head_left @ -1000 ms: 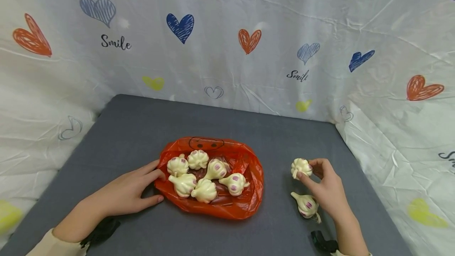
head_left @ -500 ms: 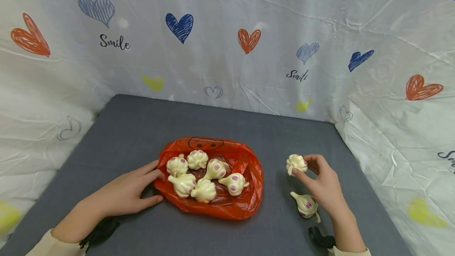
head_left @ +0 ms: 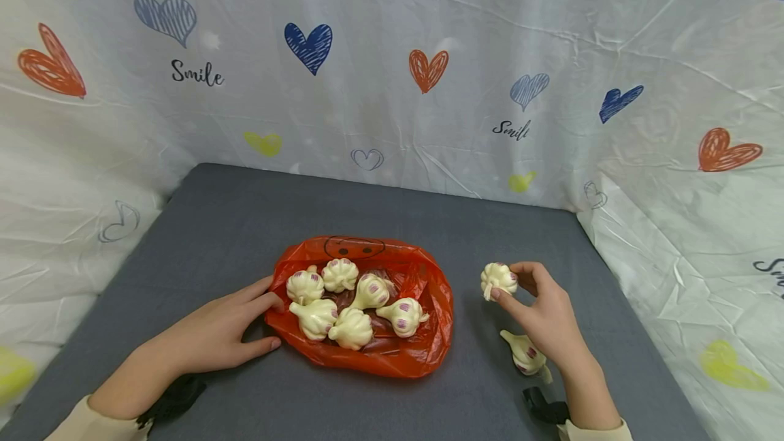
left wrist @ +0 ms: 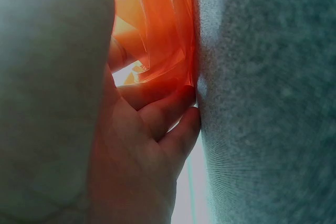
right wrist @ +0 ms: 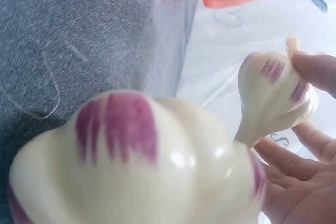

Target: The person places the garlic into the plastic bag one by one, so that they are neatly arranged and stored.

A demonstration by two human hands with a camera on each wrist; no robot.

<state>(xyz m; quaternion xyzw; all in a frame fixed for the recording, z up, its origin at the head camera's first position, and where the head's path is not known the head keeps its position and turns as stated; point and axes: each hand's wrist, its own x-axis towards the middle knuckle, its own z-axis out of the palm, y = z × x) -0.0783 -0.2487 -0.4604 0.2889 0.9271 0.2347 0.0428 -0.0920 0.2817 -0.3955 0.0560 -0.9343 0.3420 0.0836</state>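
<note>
My right hand (head_left: pixel 547 308) pinches a garlic bulb (head_left: pixel 498 280) between thumb and fingers, above the table right of a red plastic bag (head_left: pixel 422 358). The right wrist view also has this held garlic (right wrist: pixel 273 90), purple-streaked. A second garlic bulb (head_left: pixel 525 352) lies on the table under my right hand, partly covered by it; it looms close in the right wrist view. The bag is spread wide, with several garlic bulbs (head_left: pixel 353 329) in it. My left hand (head_left: pixel 229 329) grips the bag's left edge; some of its fingers (left wrist: pixel 170 111) show against the red plastic in the left wrist view.
A dark grey cloth covers the table (head_left: pixel 392 213). Behind it and at both sides hangs a white curtain (head_left: pixel 380 107) printed with hearts and the word Smile. Black wrist straps (head_left: pixel 174 397) are on both arms.
My right hand has carried its garlic bulb leftward and slightly away from me, closer to the bag. The left hand and the bag have stayed in place.
</note>
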